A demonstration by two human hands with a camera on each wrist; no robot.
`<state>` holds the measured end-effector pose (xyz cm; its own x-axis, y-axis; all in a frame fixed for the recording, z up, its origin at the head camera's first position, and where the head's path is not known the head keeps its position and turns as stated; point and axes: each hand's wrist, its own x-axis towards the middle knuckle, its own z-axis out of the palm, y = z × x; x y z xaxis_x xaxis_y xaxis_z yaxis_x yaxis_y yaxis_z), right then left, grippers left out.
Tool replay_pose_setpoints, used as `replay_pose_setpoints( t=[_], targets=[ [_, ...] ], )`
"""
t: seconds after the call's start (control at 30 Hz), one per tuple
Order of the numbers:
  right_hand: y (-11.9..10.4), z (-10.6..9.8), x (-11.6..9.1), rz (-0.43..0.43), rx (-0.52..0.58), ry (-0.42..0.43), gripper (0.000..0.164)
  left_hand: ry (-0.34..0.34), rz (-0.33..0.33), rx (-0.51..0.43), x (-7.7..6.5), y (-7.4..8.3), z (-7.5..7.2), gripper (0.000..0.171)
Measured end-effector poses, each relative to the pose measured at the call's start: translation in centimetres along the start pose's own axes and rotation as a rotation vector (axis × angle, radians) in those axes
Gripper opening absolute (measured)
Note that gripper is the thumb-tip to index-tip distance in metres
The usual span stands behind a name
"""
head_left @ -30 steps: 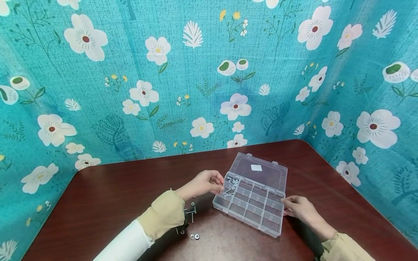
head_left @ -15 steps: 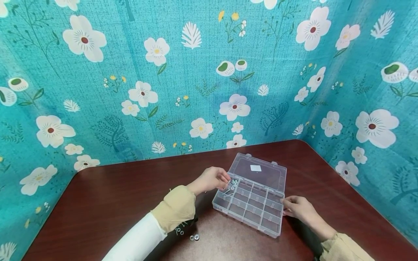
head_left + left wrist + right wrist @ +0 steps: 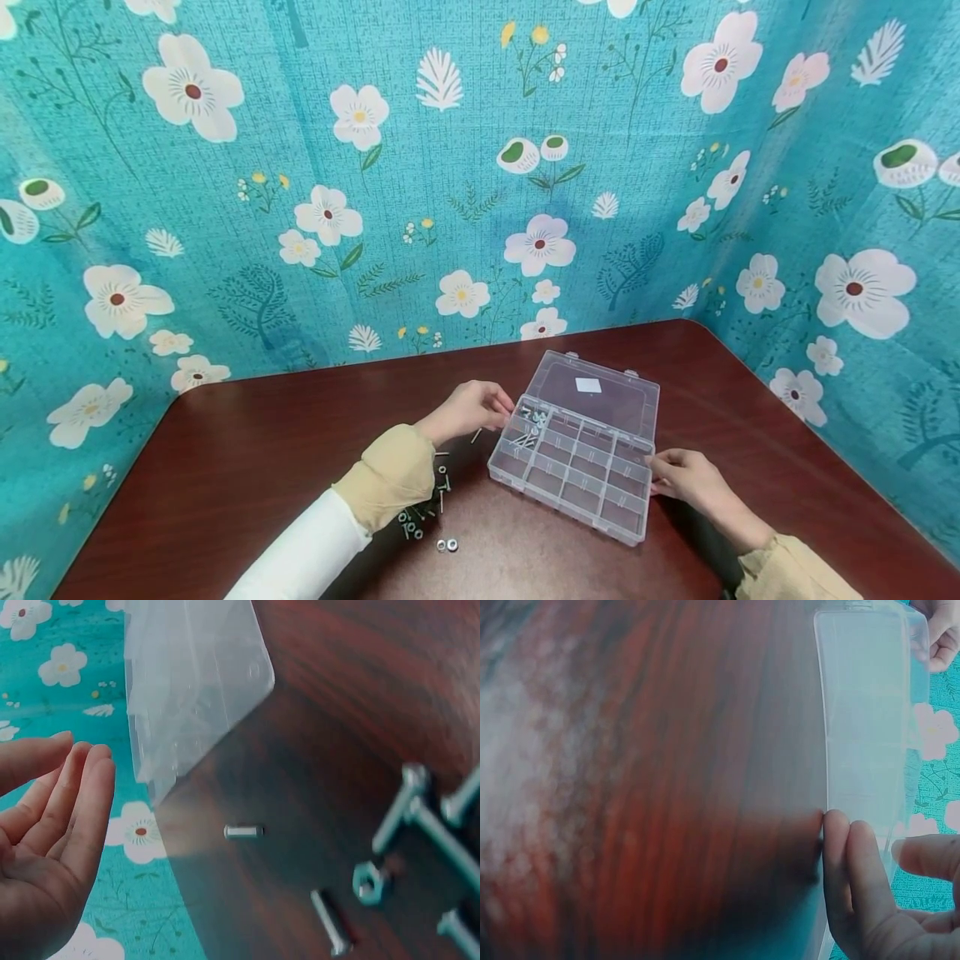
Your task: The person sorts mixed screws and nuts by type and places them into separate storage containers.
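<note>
A clear plastic compartment box (image 3: 558,510) stands on the table with its lid (image 3: 622,406) folded back. Small bolts (image 3: 528,440) lie in one left compartment, with nuts and other hardware in the one behind it. Just off the box's left edge is my left hand (image 3: 467,410); the left wrist view shows the thumb near the fingertips and nothing between them. At the opposite end my right hand (image 3: 693,481) pinches the box's side, thumb (image 3: 930,856) on the upper edge and fingers (image 3: 868,862) along the lower one.
Loose bolts (image 3: 331,922) and nuts (image 3: 370,883) are scattered on the dark red-brown table (image 3: 285,442), left of the box and beside the left forearm. One short bolt (image 3: 244,832) lies nearest the box. A flowered teal cloth (image 3: 420,183) hangs behind the table.
My left hand reached over the left compartments, then drew back left past the box's edge. More bolts now show in that compartment. The right hand keeps its hold on the box.
</note>
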<state>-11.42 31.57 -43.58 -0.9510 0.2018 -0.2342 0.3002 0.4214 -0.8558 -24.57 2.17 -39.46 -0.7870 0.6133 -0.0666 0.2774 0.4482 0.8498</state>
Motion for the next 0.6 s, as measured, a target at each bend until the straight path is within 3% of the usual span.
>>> replay_pose_setpoints(
  t=[0.27,0.37,0.6],
  targets=[
    [0.1,-0.1,0.0,0.004,-0.026,0.002,0.038,0.004,0.135,0.311,0.3,-1.2,-1.5,0.011],
    [0.1,-0.1,0.0,-0.005,-0.007,-0.003,0.038,-0.01,0.149,0.374,0.5,-1.9,-1.7,0.012],
    [0.0,-0.1,-0.1,-0.012,-0.001,-0.007,0.037,-0.083,0.108,0.487,0.6,-2.6,-1.9,0.012]
  ],
)
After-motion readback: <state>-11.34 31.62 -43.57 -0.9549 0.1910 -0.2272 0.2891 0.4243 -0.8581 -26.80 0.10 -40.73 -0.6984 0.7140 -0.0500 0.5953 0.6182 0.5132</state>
